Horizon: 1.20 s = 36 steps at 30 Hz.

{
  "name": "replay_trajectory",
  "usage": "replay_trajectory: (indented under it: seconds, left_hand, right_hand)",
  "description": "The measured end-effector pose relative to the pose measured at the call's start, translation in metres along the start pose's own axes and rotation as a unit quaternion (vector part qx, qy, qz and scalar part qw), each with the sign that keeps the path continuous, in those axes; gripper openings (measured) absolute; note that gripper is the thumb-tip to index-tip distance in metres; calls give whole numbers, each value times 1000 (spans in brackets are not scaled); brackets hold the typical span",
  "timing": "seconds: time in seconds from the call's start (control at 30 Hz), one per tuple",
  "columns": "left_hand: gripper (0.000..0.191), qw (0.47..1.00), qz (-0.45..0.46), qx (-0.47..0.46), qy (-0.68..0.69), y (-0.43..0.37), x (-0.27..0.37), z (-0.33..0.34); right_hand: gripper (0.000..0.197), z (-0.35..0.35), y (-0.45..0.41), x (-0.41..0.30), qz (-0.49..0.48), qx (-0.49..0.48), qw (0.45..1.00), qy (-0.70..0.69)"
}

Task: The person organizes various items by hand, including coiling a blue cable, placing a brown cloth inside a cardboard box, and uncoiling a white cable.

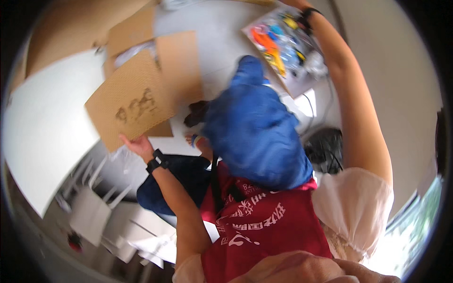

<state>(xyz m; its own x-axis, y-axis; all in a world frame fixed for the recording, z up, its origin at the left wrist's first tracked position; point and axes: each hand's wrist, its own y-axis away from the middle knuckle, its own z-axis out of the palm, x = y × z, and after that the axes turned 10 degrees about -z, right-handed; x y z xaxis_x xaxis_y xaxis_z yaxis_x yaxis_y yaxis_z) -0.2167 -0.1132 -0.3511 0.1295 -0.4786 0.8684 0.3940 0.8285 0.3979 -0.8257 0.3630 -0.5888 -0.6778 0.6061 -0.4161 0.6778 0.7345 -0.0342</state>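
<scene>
My left hand (139,146) grips the near edge of a brown cardboard flap (138,102), with a digit over its face. The flap belongs to an open cardboard box (131,32) and bears handwritten black marks. Clear plastic (136,55) shows inside the box. My right arm reaches far forward, and my right hand (299,3) is cut off by the top edge of the view. It is by the far side of a shallow box (270,67) of orange, yellow and blue items and clear plastic bags. Its fingers are hidden.
Blue trousers (254,131) and a red apron (269,226) fill the middle. A white panel (53,120) stands at left, with a pale chair (88,215) below it. A black plastic bag (324,148) and a cable (311,109) lie at right. Blur softens much of the view.
</scene>
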Motion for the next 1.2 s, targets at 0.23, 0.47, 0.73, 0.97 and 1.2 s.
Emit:
replay_trajectory:
  seconds: [0.23,0.47,0.73,0.97,1.2]
  left_hand:
    - [52,997,48,50,38,-5,20,-66]
    - [50,988,52,111,98,15,16,-130]
    - [45,994,39,59,78,6,7,-160]
    - [58,999,38,12,17,7,15,-75]
    - [68,994,-70,-79,-2,-84,-22,-24]
  right_hand:
    - [25,65,14,59,-35,-60,996,-54]
    - [31,23,-6,26,-42,-17,991,-122]
    - [31,-155,28,-60,-12,66,986,-154]
    - [33,-252,128,-166,82,108,802,-582]
    - [26,-257,180,-198,78,175,711,-676]
